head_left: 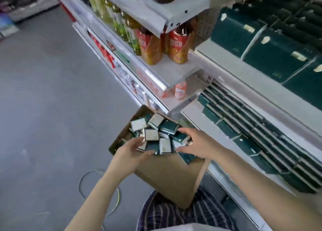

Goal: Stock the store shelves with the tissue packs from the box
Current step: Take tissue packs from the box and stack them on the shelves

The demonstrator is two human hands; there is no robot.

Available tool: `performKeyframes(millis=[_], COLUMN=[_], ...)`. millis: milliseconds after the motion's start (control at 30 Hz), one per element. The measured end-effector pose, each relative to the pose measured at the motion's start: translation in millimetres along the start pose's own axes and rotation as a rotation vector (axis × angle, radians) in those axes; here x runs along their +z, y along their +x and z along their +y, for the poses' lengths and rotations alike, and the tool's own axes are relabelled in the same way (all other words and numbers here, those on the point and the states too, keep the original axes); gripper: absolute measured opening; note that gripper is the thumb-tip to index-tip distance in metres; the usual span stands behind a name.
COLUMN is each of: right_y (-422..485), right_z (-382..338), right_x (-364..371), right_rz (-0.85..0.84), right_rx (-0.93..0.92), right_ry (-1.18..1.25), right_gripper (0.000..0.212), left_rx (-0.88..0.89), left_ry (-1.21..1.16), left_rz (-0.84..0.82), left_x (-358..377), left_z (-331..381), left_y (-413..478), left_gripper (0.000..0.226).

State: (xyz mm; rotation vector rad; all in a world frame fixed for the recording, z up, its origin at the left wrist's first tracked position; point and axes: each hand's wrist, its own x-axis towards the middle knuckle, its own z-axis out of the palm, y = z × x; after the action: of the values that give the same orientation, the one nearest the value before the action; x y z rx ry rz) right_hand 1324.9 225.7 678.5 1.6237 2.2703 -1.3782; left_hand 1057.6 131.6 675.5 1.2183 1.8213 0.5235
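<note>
An open cardboard box (167,176) sits on the floor against the shelving, filled with several small dark green tissue packs (151,134) lying jumbled, some with their pale faces up. Both of my hands are inside the box. My left hand (130,151) has thumb and fingers curled round a pack at the near left of the pile. My right hand (195,143) grips a few green packs (181,137) at the right side of the pile. On the low shelf (195,115) to the right, more of the same packs (244,126) stand in neat rows.
Larger dark green packs (261,44) fill the shelf above. To the left of them stand orange drink bottles (149,47) and small pink bottles (180,90). Grey floor (52,100) stretches left of the box. My striped trousers (174,213) are right below it.
</note>
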Motion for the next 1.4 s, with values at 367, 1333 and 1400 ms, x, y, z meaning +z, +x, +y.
performKeyframes(millis=[367, 1333, 1400], right_y=[41, 182, 175], right_z=[70, 334, 336], right_x=[50, 217, 217], right_rz=[-0.062, 0.026, 0.049], right_rx=[0.195, 0.613, 0.590], right_ry=[-0.033, -0.236, -0.293], right_gripper=[0.084, 0.035, 0.023], left_rx=[-0.129, -0.273, -0.253], left_ry=[0.002, 0.106, 0.098], left_rz=[-0.115, -0.377, -0.389], left_x=[56, 296, 300], left_z=[-53, -203, -205], left_y=[17, 228, 219], left_gripper=[0.096, 0.077, 0.078])
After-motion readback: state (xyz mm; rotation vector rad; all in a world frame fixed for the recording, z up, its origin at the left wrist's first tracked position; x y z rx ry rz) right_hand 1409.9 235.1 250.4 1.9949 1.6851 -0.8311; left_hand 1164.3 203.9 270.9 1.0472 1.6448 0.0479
